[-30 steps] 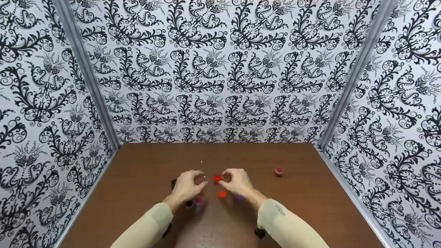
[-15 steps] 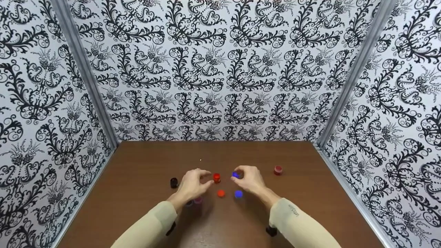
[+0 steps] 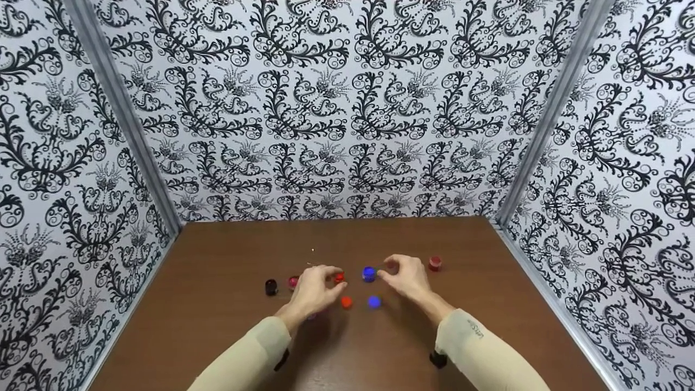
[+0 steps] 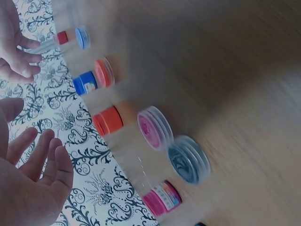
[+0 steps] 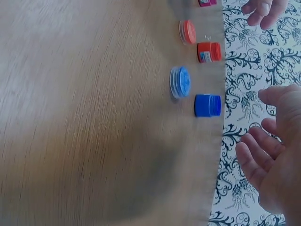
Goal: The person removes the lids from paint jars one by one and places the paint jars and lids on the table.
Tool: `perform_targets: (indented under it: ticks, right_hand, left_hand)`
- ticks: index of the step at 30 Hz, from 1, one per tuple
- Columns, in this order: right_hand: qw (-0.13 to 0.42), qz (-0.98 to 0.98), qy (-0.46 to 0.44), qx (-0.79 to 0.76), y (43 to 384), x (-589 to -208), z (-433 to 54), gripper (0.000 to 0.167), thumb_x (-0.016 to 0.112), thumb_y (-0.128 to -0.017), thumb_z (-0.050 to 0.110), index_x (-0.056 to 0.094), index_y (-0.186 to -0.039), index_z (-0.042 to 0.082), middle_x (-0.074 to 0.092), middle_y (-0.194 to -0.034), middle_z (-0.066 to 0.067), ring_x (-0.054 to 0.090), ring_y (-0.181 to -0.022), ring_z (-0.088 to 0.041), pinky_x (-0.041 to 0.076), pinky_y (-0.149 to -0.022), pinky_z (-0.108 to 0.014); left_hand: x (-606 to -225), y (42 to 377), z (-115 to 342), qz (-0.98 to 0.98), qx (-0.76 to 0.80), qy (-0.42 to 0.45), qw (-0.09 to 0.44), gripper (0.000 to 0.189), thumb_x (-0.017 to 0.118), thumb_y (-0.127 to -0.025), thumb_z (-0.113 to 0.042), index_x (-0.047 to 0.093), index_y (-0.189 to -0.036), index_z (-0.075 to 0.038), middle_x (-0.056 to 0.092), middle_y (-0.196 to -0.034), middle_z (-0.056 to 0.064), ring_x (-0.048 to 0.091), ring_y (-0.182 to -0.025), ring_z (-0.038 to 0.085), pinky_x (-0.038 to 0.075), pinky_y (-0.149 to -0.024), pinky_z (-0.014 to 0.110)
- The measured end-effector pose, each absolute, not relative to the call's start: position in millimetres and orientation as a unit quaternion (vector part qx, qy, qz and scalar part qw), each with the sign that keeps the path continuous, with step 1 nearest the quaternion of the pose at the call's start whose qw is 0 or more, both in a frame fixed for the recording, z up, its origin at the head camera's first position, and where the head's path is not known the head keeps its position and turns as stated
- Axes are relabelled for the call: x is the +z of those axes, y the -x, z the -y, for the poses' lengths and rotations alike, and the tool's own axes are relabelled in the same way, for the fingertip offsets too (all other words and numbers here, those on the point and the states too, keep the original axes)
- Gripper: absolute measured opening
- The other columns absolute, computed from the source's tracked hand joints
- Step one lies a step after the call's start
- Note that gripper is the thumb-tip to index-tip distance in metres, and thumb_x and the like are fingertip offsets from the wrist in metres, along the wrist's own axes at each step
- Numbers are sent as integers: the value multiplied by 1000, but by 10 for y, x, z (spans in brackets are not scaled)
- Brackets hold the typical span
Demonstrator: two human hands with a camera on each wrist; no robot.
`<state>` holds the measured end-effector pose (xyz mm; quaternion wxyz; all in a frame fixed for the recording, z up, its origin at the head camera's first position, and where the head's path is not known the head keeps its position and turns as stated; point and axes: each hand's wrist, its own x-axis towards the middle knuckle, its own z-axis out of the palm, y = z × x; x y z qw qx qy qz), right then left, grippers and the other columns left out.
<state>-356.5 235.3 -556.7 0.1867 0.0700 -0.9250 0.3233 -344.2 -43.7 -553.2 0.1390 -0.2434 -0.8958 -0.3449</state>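
My right hand [image 3: 410, 278] hovers just right of an uncapped blue paint jar [image 3: 368, 274], fingers loosely bent and apart from it. In the right wrist view that jar [image 5: 207, 105] stands by itself. My left hand [image 3: 315, 287] is beside the orange-red paint jar [image 3: 339, 277], partly covering it in the head view. The left wrist view shows the left palm [image 4: 35, 188] with relaxed fingers and nothing held. Nearer the person lie an orange lid [image 3: 346, 302] and a blue lid [image 3: 374, 301].
A black jar [image 3: 271, 287] and a pink jar [image 3: 294, 282] stand left. A dark red jar [image 3: 435, 263] stands right. A pink lid [image 4: 155, 128] and a dark lid [image 4: 189, 160] lie close together. Patterned walls enclose the brown table [image 3: 228, 336].
My right hand has let go of the blue jar and moved right, leaving it standing on the table. The left hand has shifted right to the orange-red jar, uncovering the pink jar.
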Motion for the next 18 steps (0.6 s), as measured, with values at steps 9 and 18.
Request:
perform_targets:
  ticks: [9,18]
  right_hand:
    - [217,923,-43,315,3554,-5610,-2635,30,93,-89,25,85,-110,5,86,-101,-13,79,-93,-33,62,-90,-51]
    - [259,921,-18,290,3519,-5764,-2904,28,93,-88,22,85,-109,6,87,-102,-12,82,-87,-30,65,-87,-55]
  left_hand:
    - [-5538,3451,263,895,-353,239,129,34,85,-97,-28,85,-125,-10,86,-114,12,82,-105,31,65,-97,51]
    - [-5586,3436,86,897,-344,251,119,37,86,-95,-32,84,-122,-7,86,-110,11,81,-100,28,65,-89,46]
